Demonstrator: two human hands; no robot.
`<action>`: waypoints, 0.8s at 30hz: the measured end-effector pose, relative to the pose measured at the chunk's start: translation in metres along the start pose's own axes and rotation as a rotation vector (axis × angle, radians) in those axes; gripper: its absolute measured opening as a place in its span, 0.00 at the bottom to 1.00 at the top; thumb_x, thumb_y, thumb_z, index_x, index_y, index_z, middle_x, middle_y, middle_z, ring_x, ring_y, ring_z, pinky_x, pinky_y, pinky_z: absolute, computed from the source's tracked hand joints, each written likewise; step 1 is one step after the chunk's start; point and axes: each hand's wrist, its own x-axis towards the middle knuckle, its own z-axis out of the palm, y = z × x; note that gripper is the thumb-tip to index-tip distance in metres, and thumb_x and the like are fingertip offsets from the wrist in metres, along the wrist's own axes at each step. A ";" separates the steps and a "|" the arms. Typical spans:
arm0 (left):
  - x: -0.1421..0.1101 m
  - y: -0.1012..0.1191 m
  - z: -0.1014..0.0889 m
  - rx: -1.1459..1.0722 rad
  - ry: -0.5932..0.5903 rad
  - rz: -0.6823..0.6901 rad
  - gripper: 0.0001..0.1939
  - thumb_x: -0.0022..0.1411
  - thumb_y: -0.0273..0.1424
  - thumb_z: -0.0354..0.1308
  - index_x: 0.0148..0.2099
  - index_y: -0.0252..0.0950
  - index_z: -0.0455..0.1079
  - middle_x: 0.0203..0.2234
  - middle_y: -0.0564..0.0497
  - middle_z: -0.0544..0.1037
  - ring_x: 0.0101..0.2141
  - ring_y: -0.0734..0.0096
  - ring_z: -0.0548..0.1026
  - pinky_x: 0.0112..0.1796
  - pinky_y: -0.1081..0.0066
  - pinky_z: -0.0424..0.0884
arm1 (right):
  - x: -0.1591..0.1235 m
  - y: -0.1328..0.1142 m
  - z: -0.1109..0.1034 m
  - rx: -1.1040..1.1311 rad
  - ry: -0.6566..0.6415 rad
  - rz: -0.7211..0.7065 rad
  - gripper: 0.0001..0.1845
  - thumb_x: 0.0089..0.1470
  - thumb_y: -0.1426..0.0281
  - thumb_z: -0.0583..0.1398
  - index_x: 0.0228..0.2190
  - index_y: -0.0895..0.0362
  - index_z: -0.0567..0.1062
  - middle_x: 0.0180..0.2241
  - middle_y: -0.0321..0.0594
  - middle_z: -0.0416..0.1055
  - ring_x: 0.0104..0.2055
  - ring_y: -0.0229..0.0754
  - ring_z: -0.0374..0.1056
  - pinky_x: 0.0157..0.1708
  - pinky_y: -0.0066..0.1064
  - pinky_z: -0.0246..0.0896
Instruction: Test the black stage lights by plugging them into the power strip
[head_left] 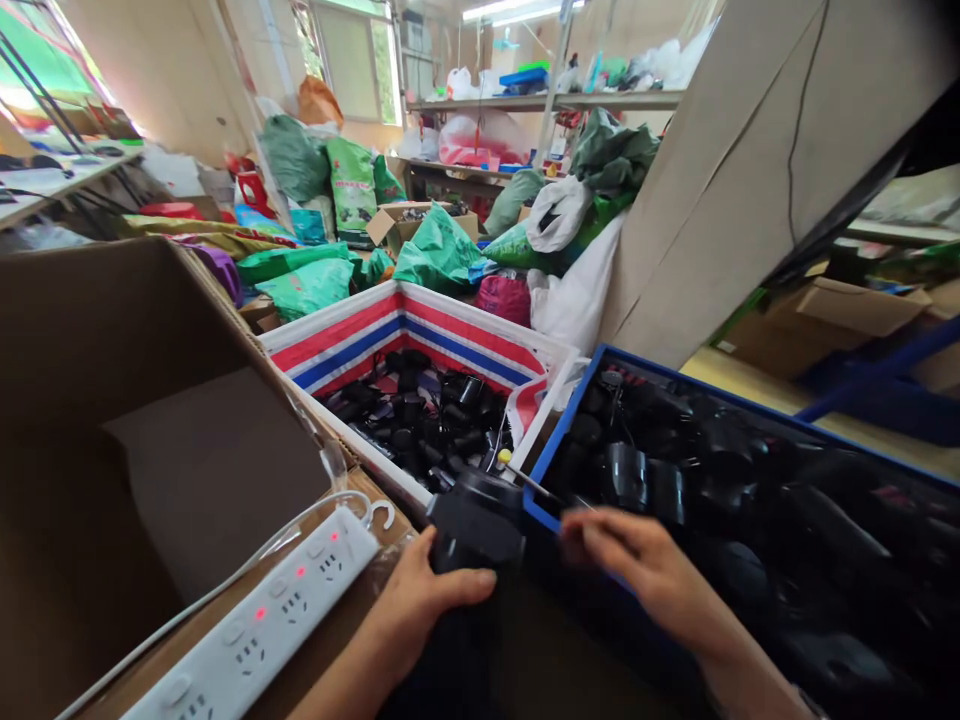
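Note:
My left hand (420,600) is wrapped round a black plastic housing (480,525), its thumb lying across the near side. The housing's exact kind cannot be made out. To the right, my right hand (637,560) is blurred, its fingers pinched on a thin rod (536,485) that points toward the housing. A small yellow piece (505,456) shows near the rod's far end; whether the two are joined is unclear. Beyond the housing, a white-rimmed bin (480,325) lined with striped sheet holds many black parts (420,420). Larger black pieces (626,475) fill a blue-edged crate (559,450) beside my right hand.
A large cardboard box (82,300) stands open at left. A white power strip (262,620) with red lights and a cable lies beside my left arm. Green sacks (442,250) and white bags (585,280) crowd the floor behind the bin. A pale slanted pillar (712,180) rises at right.

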 end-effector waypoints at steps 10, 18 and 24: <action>0.067 -0.048 0.043 0.074 0.020 -0.278 0.23 0.38 0.35 0.67 0.39 0.34 0.68 0.28 0.49 0.76 0.30 0.63 0.74 0.29 0.67 0.69 | 0.058 0.062 -0.054 -0.469 0.049 0.094 0.12 0.60 0.69 0.54 0.39 0.61 0.74 0.33 0.45 0.75 0.38 0.46 0.72 0.42 0.42 0.65; 0.096 -0.066 0.045 0.162 0.067 -0.278 0.24 0.39 0.34 0.68 0.40 0.36 0.65 0.28 0.51 0.74 0.32 0.63 0.73 0.27 0.70 0.66 | -0.003 0.036 -0.104 -0.307 0.235 -0.101 0.28 0.63 0.60 0.48 0.61 0.55 0.57 0.58 0.40 0.63 0.58 0.46 0.62 0.57 0.39 0.59; 0.097 -0.068 0.045 0.242 0.104 -0.235 0.21 0.40 0.34 0.67 0.38 0.35 0.67 0.28 0.51 0.73 0.34 0.60 0.73 0.27 0.70 0.67 | -0.034 0.059 -0.107 -0.359 0.297 -0.143 0.24 0.60 0.63 0.53 0.58 0.47 0.63 0.51 0.39 0.71 0.51 0.51 0.69 0.50 0.43 0.68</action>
